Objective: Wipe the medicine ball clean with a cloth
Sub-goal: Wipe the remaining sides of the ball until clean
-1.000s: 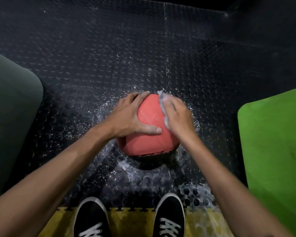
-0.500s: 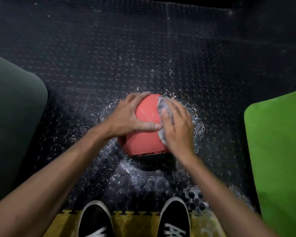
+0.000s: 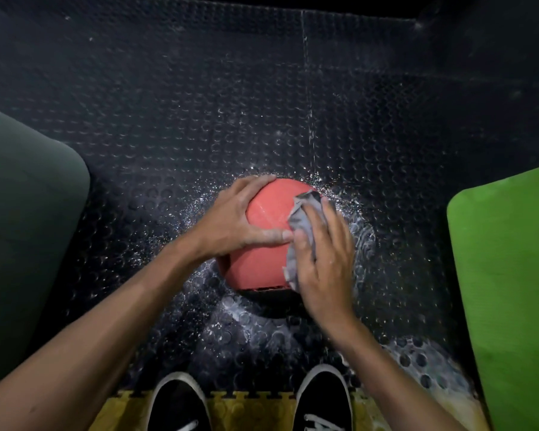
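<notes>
I read this as mid-wipe. The round salmon-red rubber medicine ball (image 3: 263, 241) sits at the centre of the frame on the black studded rubber floor (image 3: 168, 104), and the top of it carries a faint wet sheen, so I judge the upper face has been gone over. The right flank is being worked now. The underside, the far side and the part under my left palm I cannot see, so I would count those as left to do; whether the near face is clean I cannot tell either.

Counting from left to right: 1 dark grey-green mat (image 3: 22, 213) at the left edge; my left hand (image 3: 234, 222), fingers spread over the ball's upper left with the thumb laid flat across the front, steadying it; 1 ball; 1 crumpled grey cloth (image 3: 302, 222) on the ball's right side; my right hand (image 3: 324, 259), fingers held close together and lying flat over the cloth, pressing it to the ball; 1 bright green mat (image 3: 511, 275) at the right edge. At the bottom, 2 black canvas shoes (image 3: 176, 402) with white laces stand on 1 yellow interlocking foam tile (image 3: 255, 412). Water droplets glitter on the floor around the ball.
</notes>
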